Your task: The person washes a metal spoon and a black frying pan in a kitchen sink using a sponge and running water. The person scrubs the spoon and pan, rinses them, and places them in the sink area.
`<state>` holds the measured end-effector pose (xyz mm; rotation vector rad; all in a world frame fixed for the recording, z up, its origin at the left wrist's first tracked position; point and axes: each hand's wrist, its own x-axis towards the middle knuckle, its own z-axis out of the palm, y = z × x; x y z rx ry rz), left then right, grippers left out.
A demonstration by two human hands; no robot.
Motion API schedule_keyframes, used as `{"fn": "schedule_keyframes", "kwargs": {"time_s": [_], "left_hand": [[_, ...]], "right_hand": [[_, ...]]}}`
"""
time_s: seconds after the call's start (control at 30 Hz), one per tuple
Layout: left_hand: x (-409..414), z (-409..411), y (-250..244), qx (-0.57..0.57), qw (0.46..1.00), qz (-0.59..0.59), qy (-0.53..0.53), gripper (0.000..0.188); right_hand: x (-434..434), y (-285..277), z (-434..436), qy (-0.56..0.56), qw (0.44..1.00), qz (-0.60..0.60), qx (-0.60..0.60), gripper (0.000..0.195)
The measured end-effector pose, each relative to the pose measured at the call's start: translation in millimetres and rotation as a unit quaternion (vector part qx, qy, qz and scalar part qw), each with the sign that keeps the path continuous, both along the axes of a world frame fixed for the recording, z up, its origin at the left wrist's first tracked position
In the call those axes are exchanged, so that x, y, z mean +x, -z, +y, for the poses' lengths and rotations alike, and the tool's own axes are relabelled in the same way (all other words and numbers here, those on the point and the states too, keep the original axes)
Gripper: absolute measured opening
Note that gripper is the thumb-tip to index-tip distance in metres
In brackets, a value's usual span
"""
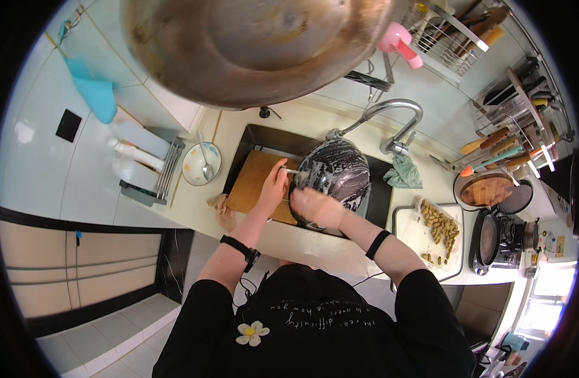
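Note:
A dark round pan or lid [341, 165], streaked with white suds, stands tilted in the black sink [380, 198] under the curved metal faucet [403, 106]. My left hand [274, 184] grips a thin metal handle at the left side of this dark piece. Blurred by motion, my right hand [318, 208] lies against its lower left surface; whether it holds a scrubber cannot be seen. Beneath and left of my left hand, a wooden cutting board [251, 177] rests over the sink's left part.
A large metal pan [251, 56] hangs close overhead. Left of the sink sits a bowl [190, 163] with a spoon [207, 167]. To the right are a green cloth [404, 174] and a tray [405, 236] with small greenish-brown pieces. Utensil racks [530, 108] line the wall.

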<state>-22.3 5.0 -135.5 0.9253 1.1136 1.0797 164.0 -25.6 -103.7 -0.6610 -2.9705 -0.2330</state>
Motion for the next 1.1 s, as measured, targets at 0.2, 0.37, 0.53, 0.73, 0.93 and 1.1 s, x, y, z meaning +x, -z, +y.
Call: {"fn": "schedule_keyframes", "kwargs": {"time_s": [0.2, 0.37, 0.53, 0.73, 0.93, 1.1], "left_hand": [[-5.9, 9.4, -2.7, -0.016, 0.999, -0.003, 0.032, 0.027], [-6.9, 7.3, 11.7, -0.052, 0.996, 0.070, 0.004, 0.036], [-12.0, 12.9, 24.7, -0.139, 0.988, 0.070, -0.009, 0.046], [-39.7, 5.3, 85.7, 0.033, 0.974, 0.217, -0.058, 0.029], [-35.5, 6.8, 91.4, 0.092, 0.938, 0.332, -0.042, 0.031], [-46.1, 8.5, 109.3, 0.056, 0.940, 0.329, -0.069, 0.029]], "right_hand": [[-34.6, 4.0, 13.7, 0.207, 0.973, 0.018, 0.103, 0.047], [-1.8, 12.4, -9.2, -0.023, 0.994, 0.100, -0.028, 0.042], [-24.9, 9.1, 28.1, 0.281, 0.953, 0.111, 0.022, 0.053], [-43.8, 45.0, -6.3, 0.126, 0.988, 0.076, -0.042, 0.049], [-48.4, 49.0, 12.7, 0.144, 0.980, 0.116, -0.073, 0.044], [-64.6, 55.9, 29.0, 0.139, 0.979, 0.129, -0.080, 0.045]]}}
